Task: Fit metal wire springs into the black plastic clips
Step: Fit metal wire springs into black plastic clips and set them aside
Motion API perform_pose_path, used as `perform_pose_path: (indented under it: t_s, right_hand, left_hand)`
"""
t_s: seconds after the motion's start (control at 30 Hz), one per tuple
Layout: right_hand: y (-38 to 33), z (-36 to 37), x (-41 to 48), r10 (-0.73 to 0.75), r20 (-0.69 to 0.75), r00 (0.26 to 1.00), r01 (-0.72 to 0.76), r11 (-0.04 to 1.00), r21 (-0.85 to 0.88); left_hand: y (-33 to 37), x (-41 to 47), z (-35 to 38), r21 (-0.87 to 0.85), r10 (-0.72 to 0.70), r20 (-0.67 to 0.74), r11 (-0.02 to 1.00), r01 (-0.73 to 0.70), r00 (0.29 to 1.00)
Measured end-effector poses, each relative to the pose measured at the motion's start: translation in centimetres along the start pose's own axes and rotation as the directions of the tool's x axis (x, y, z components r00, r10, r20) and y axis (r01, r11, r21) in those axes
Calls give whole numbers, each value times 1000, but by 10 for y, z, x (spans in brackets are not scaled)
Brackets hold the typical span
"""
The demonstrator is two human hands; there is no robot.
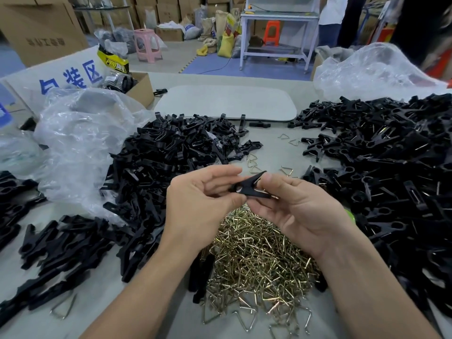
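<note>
Both hands hold one black plastic clip (249, 185) above the table's middle. My left hand (203, 204) pinches its left end between thumb and fingers. My right hand (298, 209) grips its right end, thumb on top, where a bit of metal wire spring shows at the clip's edge. Below my hands lies a heap of brass-coloured wire springs (259, 260). A big pile of black clip parts (171, 167) sits to the left, and another large pile of black clips (391, 172) fills the right side.
Crumpled clear plastic bags lie at the left (80, 148) and the far right (376, 72). A grey oval tray (227, 104) rests at the back. Loose springs (254, 162) are scattered beyond my hands. A cardboard box (139, 86) stands at the back left.
</note>
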State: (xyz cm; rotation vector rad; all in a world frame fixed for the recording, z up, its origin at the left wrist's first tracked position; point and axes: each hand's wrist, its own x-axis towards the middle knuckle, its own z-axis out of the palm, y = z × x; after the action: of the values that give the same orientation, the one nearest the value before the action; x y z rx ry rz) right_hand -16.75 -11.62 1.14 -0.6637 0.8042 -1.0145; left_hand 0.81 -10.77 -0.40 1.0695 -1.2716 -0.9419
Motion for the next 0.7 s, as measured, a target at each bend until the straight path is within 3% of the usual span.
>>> perform_pose_path:
  t_s: [0.33, 0.6, 0.7]
  right_hand:
    - [-4, -1, -5, 74, 265, 962, -62, 997, -52]
    - [-4, 1, -8, 93, 386, 918, -91, 996, -24]
    - [-2, 3, -7, 77, 342, 937, -69, 997, -34]
  left_hand:
    - [0, 5, -7, -309, -33, 139, 948, 75, 990]
    - [1, 5, -12, -280, 16, 266, 958, 61, 964]
    - [1, 6, -13, -235, 35, 254, 972, 27, 966]
